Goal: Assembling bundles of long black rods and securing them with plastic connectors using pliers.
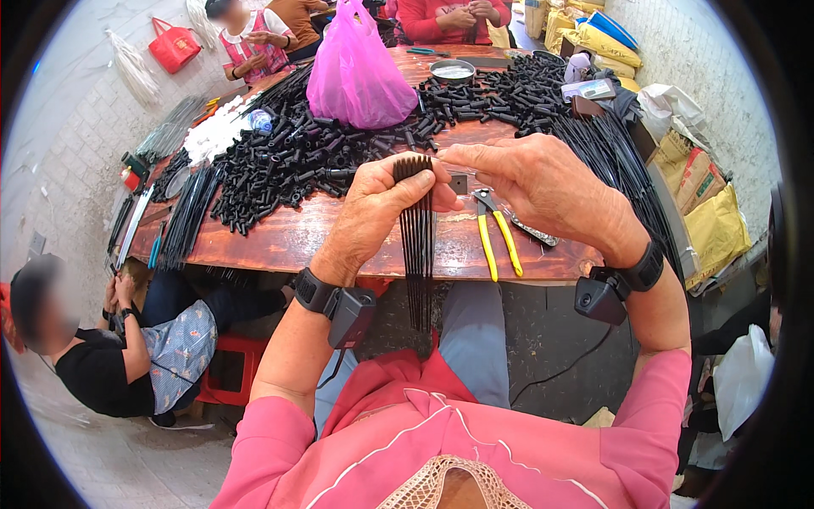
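My left hand (373, 199) is closed around a bundle of thin black rods (420, 271), its thumb pressing them side by side into a flat row. Their upper ends stick up just past my fingers, and the long ends hang down over the table's front edge. Close by on the right, my right hand (555, 187) has its fingertips pinched together near the rod tops; anything between them is too small to make out. Beneath that hand lie pliers (497, 233) with yellow handles and a small dark metal plate (459, 184).
Short black tubes (288, 161) cover much of the wooden table (297, 246). A pink plastic bag (356, 76) sits among them, a round tin (452, 71) behind. Bundles of long black rods (191, 212) lie at both sides. Co-workers sit left (110, 339) and across the table.
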### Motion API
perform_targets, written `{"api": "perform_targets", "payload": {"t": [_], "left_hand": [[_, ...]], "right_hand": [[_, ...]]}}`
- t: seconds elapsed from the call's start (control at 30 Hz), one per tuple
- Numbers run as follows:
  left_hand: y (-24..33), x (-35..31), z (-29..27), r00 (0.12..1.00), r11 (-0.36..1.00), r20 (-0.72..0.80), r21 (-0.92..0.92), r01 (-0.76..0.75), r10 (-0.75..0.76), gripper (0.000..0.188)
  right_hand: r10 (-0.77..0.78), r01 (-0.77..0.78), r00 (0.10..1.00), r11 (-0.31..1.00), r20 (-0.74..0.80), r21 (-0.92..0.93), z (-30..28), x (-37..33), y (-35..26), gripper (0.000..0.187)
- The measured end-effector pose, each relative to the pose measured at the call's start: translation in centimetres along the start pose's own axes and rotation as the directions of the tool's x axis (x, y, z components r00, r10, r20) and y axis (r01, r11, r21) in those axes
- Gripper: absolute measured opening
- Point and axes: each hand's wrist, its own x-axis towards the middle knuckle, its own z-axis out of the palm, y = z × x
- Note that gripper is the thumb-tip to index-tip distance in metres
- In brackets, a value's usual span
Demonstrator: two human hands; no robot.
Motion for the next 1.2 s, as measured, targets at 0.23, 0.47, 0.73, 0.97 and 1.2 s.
{"api": "perform_targets", "payload": {"t": [0.23, 0.47, 0.73, 0.97, 1.2], "left_hand": [[0.2, 0.0, 0.3, 1.000, 0.999, 0.011, 0.041, -0.001, 0.001, 0.020], [0.7, 0.0, 0.7, 1.000, 0.990, 0.017, 0.144, 0.007, -0.010, 0.024], [0.9, 0.3, 0.4, 0.997, 0.972, 0.080, 0.234, -0.015, -0.004, 0.029], [0.9, 0.6, 0.6, 0.996, 0.966, 0.081, 0.256, -0.044, 0.024, 0.028], [1.0, 0.8, -0.3, 0.986, 0.928, 0.167, 0.367, -0.063, 0.001, 0.034]], "right_hand": [[0.002, 0.016, 0.995, 0.986, 0.104, -0.169, -1.5, 0.4, -0.5, 0.028], [-0.018, 0.047, 0.990, 0.977, 0.136, -0.209, -2.0, 1.0, 0.6, 0.032], [-0.036, 0.002, 0.987, 0.978, 0.156, 0.209, -1.9, 2.0, 2.6, 0.022], [0.012, -0.123, 0.967, 0.897, 0.256, 0.424, -1.9, 3.1, 4.0, 0.020], [0.075, -0.262, 0.931, 0.819, 0.357, 0.511, -2.5, 3.1, 3.8, 0.020]]}}
